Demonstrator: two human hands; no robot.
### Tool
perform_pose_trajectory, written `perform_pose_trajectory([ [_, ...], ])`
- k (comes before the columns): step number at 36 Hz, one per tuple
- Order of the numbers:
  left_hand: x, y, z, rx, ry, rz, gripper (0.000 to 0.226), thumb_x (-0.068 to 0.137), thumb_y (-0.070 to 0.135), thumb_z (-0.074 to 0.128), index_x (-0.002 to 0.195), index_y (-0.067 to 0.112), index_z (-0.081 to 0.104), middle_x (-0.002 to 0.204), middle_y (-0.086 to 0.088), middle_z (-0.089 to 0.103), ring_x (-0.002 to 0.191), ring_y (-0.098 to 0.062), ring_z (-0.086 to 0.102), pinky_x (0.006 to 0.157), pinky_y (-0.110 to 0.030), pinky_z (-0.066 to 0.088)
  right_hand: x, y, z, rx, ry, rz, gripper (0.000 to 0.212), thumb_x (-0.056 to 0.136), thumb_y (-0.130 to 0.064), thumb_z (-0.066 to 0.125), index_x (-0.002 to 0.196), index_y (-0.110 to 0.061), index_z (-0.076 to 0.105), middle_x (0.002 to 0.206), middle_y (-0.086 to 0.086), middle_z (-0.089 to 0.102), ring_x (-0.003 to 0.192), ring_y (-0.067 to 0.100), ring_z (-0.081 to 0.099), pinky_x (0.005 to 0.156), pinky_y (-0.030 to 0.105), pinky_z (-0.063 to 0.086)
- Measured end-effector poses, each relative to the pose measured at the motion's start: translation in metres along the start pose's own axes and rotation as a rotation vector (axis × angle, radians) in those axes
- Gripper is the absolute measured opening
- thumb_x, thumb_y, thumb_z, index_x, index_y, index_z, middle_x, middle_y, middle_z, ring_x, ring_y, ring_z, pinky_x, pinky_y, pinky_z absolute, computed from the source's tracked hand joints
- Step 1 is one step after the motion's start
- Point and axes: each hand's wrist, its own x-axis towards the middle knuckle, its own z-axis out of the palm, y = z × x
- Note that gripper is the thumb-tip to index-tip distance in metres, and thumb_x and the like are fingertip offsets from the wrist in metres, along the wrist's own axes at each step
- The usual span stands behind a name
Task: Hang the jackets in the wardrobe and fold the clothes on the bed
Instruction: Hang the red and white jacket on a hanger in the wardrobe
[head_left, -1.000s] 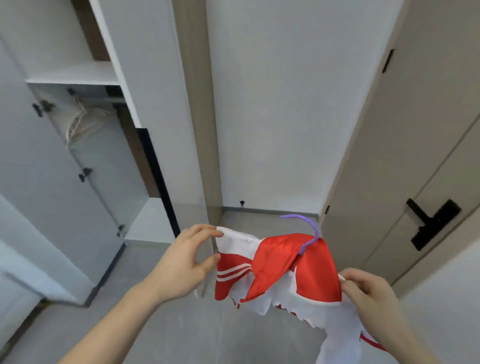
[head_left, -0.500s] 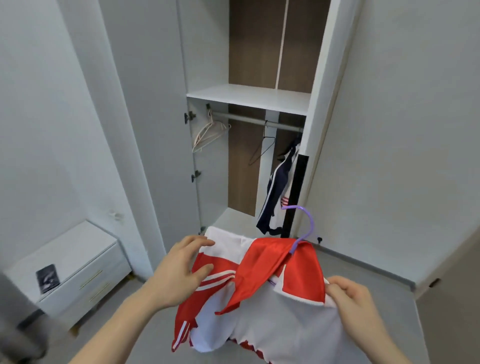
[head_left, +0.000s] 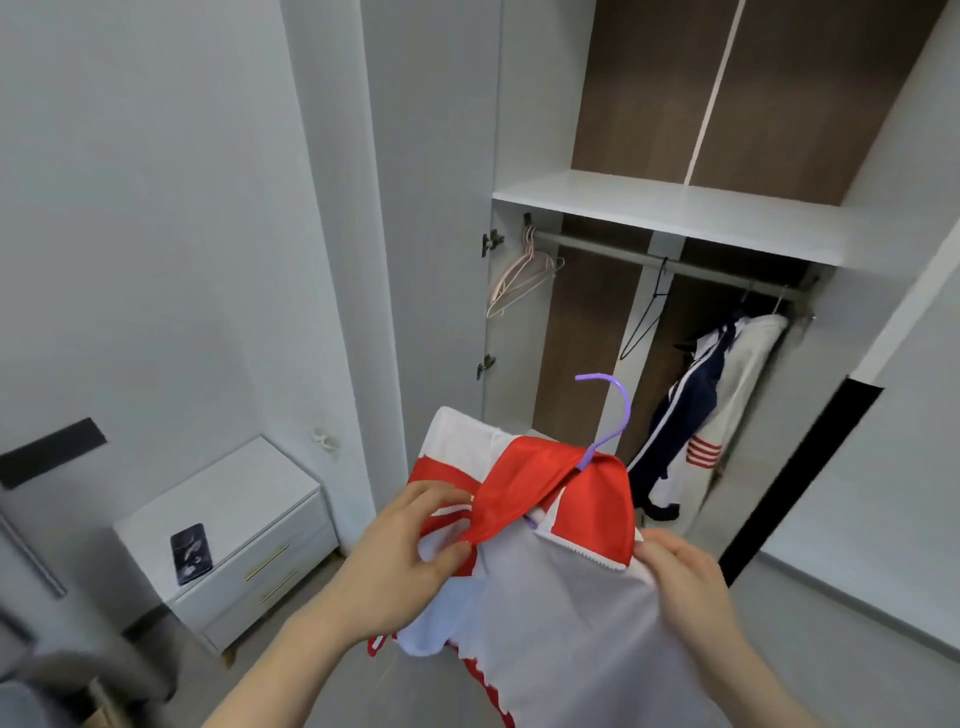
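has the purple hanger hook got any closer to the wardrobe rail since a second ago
Yes. The purple hanger hook now sits in front of the open wardrobe, below its rail; a second ago it faced a bare wall, with the wardrobe off left.

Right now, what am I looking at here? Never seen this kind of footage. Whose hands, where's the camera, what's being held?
No robot here: a person does the job with bare hands. The single picture comes from a wide-angle camera worn on their head, looking forward and down, so the arms enter from the bottom edge.

The left hand and the right hand both grip a red and white jacket that sits on a purple hanger, its hook sticking up.

Ahead is an open wardrobe with a rail. On the rail hang pale empty hangers, a black empty hanger, and a navy and white jacket.

To the left stands a white nightstand with a dark phone-like item on top.

The jacket is not yet hung.
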Motion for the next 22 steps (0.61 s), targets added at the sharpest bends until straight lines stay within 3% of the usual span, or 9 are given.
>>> perform_pose_trajectory([
  [3,0.026,-0.019,-0.004,0.024,-0.045,-0.01,0.042,0.092,0.027,0.067,0.132,0.036,0.059,0.132,0.026,0.053,0.125,0.005,0.049,0.107,-0.018,0.039,0.03,-0.009,0.024,0.045,-0.034,0.031,0.023,0.094,-0.021,0.061,0.081,-0.007,0.074,0.075,0.004,0.071,0.06,0.005,0.06,0.055,0.017,0.047],
  [7,0.069,-0.043,-0.014,0.051,-0.066,-0.02,0.041,0.094,0.032,0.063,0.134,0.037,0.057,0.134,0.025,0.051,0.125,0.003,0.049,0.109,-0.023,0.041,0.078,-0.017,0.053,0.023,-0.027,0.033,0.023,0.094,-0.015,0.059,0.078,-0.01,0.076,0.081,0.005,0.073,0.066,0.005,0.063,0.067,0.032,0.048],
  [13,0.147,-0.072,-0.047,0.1,-0.079,-0.021,0.037,0.096,0.036,0.065,0.132,0.038,0.057,0.13,0.024,0.053,0.12,0.006,0.05,0.106,-0.02,0.042,0.152,-0.029,0.094,-0.032,-0.039,-0.005,0.023,0.095,-0.015,0.06,0.075,-0.008,0.071,0.078,0.013,0.067,0.069,0.01,0.056,0.067,0.033,0.043],
  [18,0.211,-0.083,-0.076,0.097,-0.064,-0.005,0.038,0.093,0.051,0.062,0.129,0.041,0.056,0.128,0.026,0.053,0.119,0.004,0.053,0.101,-0.013,0.04,0.202,-0.042,0.118,-0.009,-0.03,0.029,0.027,0.095,-0.013,0.06,0.071,-0.013,0.073,0.073,0.009,0.069,0.068,0.009,0.055,0.069,0.031,0.043],
  [22,0.261,-0.094,-0.085,0.08,-0.072,0.025,0.039,0.093,0.047,0.064,0.131,0.041,0.056,0.127,0.029,0.051,0.119,0.008,0.05,0.098,-0.004,0.037,0.235,-0.054,0.121,0.012,0.013,0.042,0.03,0.097,-0.012,0.06,0.075,-0.018,0.079,0.074,0.002,0.075,0.07,0.009,0.062,0.071,0.028,0.049],
])
